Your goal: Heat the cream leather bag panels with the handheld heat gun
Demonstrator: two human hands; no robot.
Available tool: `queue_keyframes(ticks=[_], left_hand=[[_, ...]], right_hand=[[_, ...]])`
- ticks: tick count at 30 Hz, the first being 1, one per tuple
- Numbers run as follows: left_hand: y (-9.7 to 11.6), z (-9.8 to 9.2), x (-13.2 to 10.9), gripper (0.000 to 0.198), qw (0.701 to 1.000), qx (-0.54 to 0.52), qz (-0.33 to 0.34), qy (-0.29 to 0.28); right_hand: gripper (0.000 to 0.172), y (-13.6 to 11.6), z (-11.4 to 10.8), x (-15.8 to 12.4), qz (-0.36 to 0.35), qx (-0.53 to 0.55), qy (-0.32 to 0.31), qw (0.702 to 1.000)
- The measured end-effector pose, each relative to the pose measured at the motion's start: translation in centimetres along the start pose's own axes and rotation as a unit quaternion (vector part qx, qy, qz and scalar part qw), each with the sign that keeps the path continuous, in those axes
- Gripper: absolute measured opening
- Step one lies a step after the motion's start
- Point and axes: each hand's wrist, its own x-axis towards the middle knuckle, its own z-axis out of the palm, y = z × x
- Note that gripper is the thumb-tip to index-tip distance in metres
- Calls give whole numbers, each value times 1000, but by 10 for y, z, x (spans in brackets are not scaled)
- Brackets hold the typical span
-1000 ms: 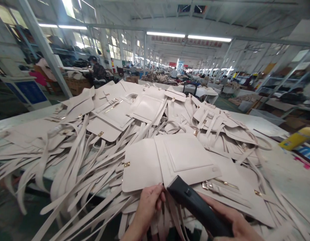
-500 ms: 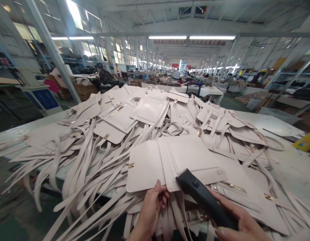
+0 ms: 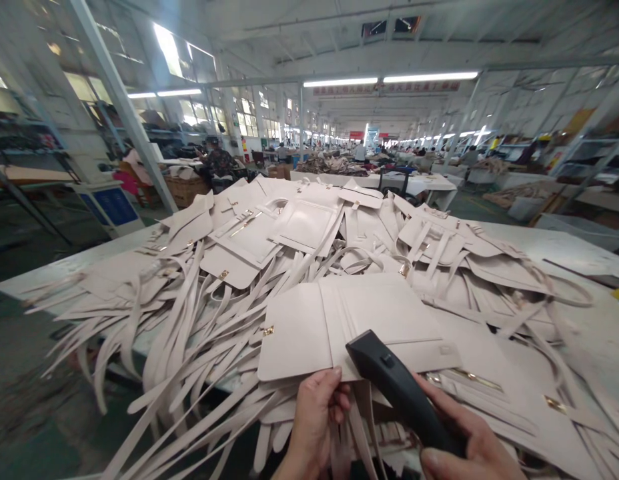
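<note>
A flat beige leather bag piece [image 3: 384,303] with a flap and a gold clasp [image 3: 268,331] lies in front of me on a pile. Its near edge is pinched between the thumb and fingers of my left hand [image 3: 322,407]. My right hand [image 3: 469,433] is wrapped around a black handheld tool [image 3: 394,380], shaped like a hair clipper, with a small switch on top. The tool's wide head is over the near edge of the bag piece, to the right of my left hand; I cannot tell whether they touch. Beige straps [image 3: 357,427] hang below the edge.
Many similar beige bag pieces [image 3: 309,223] cover the white table [image 3: 529,243], and long straps [image 3: 164,333] trail over its near left edge. A slanted metal post [image 3: 124,113] and a blue-and-white cabinet [image 3: 112,207] stand beyond at left. A person [image 3: 217,160] sits behind them.
My left fingers have shifted right along the bag piece's edge, toward the flap seam. The tool's head has moved slightly left relative to the piece. My view has turned a little left.
</note>
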Motion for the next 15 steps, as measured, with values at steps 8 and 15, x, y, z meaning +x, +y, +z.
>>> queue_keyframes(ticks=[8, 15], left_hand=[[-3, 8, -4, 9, 999, 3, 5, 36], [1, 6, -23, 16, 1000, -23, -2, 10]], right_hand=[[64, 6, -8, -6, -1, -54, -32, 998], [67, 17, -14, -11, 0, -53, -22, 998]])
